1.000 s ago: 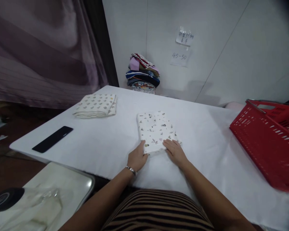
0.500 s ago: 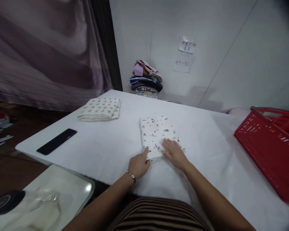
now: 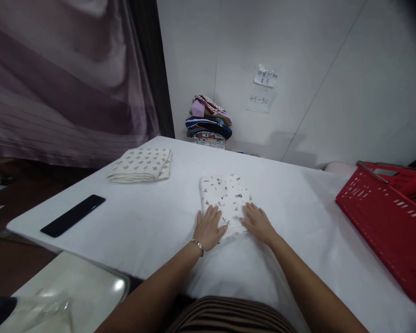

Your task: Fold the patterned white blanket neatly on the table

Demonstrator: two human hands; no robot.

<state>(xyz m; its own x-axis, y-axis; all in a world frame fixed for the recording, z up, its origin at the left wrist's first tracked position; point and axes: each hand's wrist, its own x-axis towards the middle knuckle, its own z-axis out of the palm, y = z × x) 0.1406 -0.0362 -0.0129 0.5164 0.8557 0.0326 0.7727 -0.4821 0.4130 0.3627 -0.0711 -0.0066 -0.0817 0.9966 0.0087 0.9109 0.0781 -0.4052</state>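
Observation:
A folded white cloth with small dark prints (image 3: pixel 225 196) lies on the white table (image 3: pixel 152 217) in front of me. My left hand (image 3: pixel 210 227) rests flat on its near left corner, fingers stretched out. A bracelet sits on that wrist. My right hand (image 3: pixel 258 223) lies flat on the cloth's near right edge, fingers spread. Neither hand holds anything.
A second folded cloth with a heart print (image 3: pixel 140 164) lies at the far left of the table. A black phone (image 3: pixel 72 221) is near the left edge. A red plastic basket (image 3: pixel 384 217) stands at the right. A stack of coloured fabrics (image 3: pixel 208 120) sits by the wall.
My left hand has moved from beside the cloth's near corner onto its top and now lies flat. My right hand stays flat on the cloth. The camera tilted slightly.

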